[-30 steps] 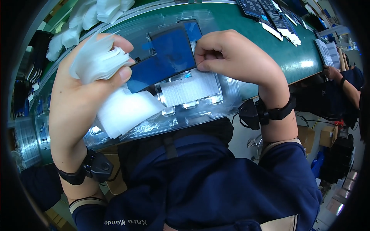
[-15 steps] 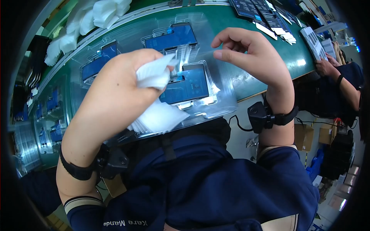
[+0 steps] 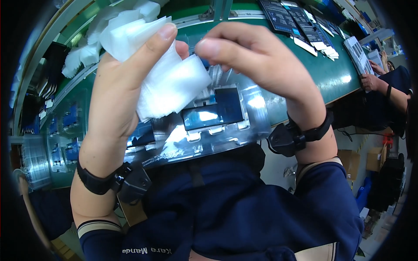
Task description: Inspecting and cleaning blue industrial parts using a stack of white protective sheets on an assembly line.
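Where the green desk (image 3: 335,78) curves across the top of the view, a clear moulded plastic tray (image 3: 244,130) lies at its near edge, just above the person's dark blue top. In a recess of that tray sits a dark rectangular panel (image 3: 213,114), its long axis running from about 9 o'clock to 3 o'clock, tilted slightly up at the right.

Both hands are raised above the tray. The left hand (image 3: 119,91) is closed around a wad of white wipes (image 3: 167,82), with the thumb laid over the top of it and the folded end hanging down toward the panel. The right hand (image 3: 257,61) is curled, its thumb and fingers pinched narrowly together right at the wad's upper right corner; whether it grips a layer of the wipe I cannot tell.

The panel lies at about 6 o'clock from the wad and, by my judgement, nearer the left hand's wipe than the right hand.

More dark panels (image 3: 296,24) lie at 1 o'clock on the desk, loose white wipes (image 3: 87,54) at 10 o'clock, and another person's hand (image 3: 370,81) at 3 o'clock.
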Available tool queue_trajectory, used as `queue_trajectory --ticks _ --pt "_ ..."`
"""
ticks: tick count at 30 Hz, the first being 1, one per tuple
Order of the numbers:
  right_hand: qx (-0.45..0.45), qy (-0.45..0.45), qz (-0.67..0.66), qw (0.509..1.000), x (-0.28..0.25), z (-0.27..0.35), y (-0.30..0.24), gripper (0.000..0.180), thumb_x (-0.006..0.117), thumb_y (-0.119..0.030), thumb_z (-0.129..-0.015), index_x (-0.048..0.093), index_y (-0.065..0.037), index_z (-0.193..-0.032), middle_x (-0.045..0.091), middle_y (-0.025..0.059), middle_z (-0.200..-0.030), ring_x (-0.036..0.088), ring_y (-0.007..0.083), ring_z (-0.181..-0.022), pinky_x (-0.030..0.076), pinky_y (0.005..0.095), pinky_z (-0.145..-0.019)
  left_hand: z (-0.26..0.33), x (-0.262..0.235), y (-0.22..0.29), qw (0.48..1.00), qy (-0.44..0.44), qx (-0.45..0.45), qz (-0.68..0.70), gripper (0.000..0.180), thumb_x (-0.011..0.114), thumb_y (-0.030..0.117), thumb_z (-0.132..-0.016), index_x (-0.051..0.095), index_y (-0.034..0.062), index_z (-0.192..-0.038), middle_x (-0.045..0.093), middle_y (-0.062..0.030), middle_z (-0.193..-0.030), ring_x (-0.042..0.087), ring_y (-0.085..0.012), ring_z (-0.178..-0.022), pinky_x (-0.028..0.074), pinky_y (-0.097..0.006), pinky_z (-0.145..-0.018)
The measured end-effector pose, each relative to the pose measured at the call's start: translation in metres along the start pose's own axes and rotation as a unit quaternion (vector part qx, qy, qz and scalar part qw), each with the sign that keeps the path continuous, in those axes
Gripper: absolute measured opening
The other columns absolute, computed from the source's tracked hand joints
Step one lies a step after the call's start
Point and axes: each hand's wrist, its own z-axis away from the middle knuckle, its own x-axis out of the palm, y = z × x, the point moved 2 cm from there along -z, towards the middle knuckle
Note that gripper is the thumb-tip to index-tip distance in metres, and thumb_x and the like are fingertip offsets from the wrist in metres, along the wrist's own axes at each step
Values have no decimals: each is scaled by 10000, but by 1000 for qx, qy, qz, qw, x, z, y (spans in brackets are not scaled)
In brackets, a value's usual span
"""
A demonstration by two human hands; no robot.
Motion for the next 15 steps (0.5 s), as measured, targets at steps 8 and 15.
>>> queue_trajectory --ticks 8,15 --pt "29 18 -46 998 11 -17 11 282 742 -259 -769 651 6 -796 586 25 -663 536 91 -608 422 221 -559 -18 -15 -6 992 -8 -75 103 491 681 320 -850 532 -33 -1159 639 -161 -1028 652 -210 -942 576 -332 -773" --pt "80 20 -67 994 17 -15 17 272 743 -261 -782 660 -3 -809 572 5 -650 503 50 -566 374 196 -488 -20 -15 -13 990 0 -75 117 472 695 283 -844 529 -32 -1154 628 -162 -1052 634 -215 -973 577 -347 -770"
